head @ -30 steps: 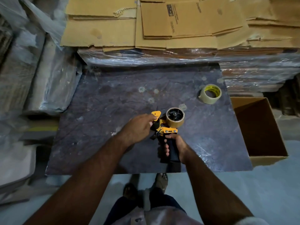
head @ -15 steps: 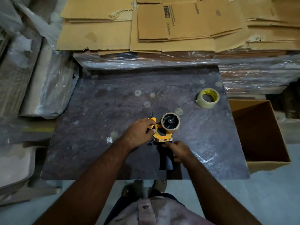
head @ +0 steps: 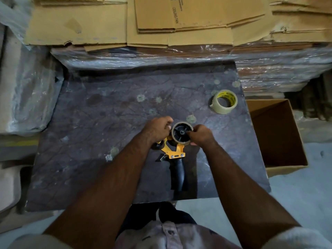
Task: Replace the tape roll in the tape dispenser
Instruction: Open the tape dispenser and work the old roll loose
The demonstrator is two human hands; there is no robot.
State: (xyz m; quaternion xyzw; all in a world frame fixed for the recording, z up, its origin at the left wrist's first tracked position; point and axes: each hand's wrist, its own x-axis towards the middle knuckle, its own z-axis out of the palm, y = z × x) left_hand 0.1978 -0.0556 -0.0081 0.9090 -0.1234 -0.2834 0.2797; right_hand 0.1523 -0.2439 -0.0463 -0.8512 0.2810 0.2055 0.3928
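The yellow and black tape dispenser lies on the dark stone table, its black handle pointing toward me. A nearly used-up brown roll sits on its black hub. My left hand grips the dispenser's yellow front end, left of the roll. My right hand pinches the roll's right rim with its fingers. A fresh roll of clear tape with a yellow printed core lies flat near the table's far right corner.
An open, empty cardboard box stands on the floor right of the table. Flattened cartons are stacked on plastic-wrapped bundles behind the table. More wrapped bundles lie at the left.
My right hand let go of the black handle and moved up to the old roll's rim. The dispenser now rests on the table. My left hand stayed on its front end.
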